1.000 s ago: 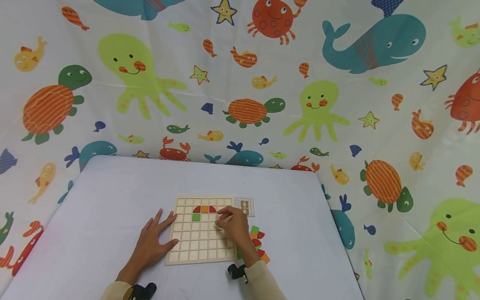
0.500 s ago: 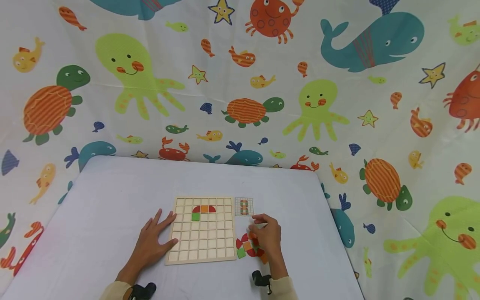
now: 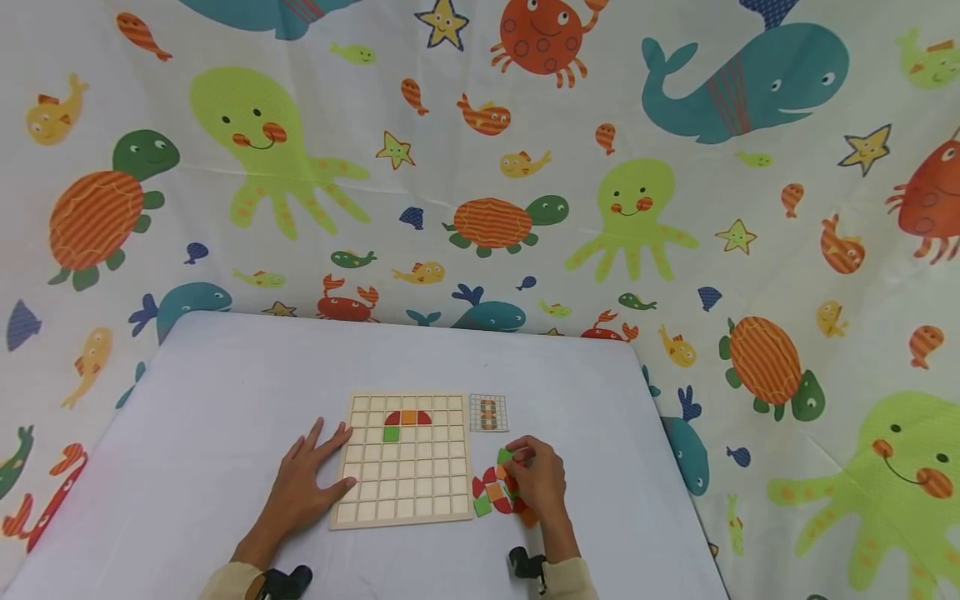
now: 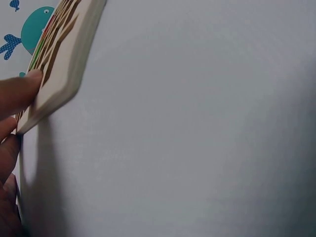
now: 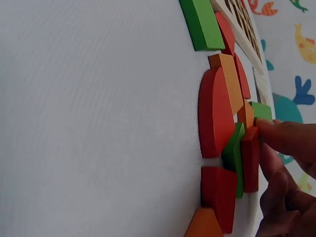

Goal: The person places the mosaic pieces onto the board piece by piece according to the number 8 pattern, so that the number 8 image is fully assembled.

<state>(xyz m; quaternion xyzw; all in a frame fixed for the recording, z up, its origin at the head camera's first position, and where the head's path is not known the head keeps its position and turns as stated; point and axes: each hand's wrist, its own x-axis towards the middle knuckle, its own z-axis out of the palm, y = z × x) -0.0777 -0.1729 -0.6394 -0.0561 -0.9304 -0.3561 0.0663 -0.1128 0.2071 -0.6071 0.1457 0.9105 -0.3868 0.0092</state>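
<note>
A wooden grid board lies on the table. Near its top, a red curved piece, an orange square and another red curved piece form a row, with a green square below the left one. My left hand rests at the board's left edge, fingers spread; its thumb lies on the rim in the left wrist view. To the right of the board, my right hand pinches a green block at the far end of the loose pile.
A small pattern card printed with a coloured figure lies beside the board's upper right corner. Loose red, orange and green blocks lie close together, some leaning on others. A sea-animal curtain hangs behind the white table.
My right hand has moved from over the board's right side to the loose pile, then down to the green block. The left hand has stayed in place.
</note>
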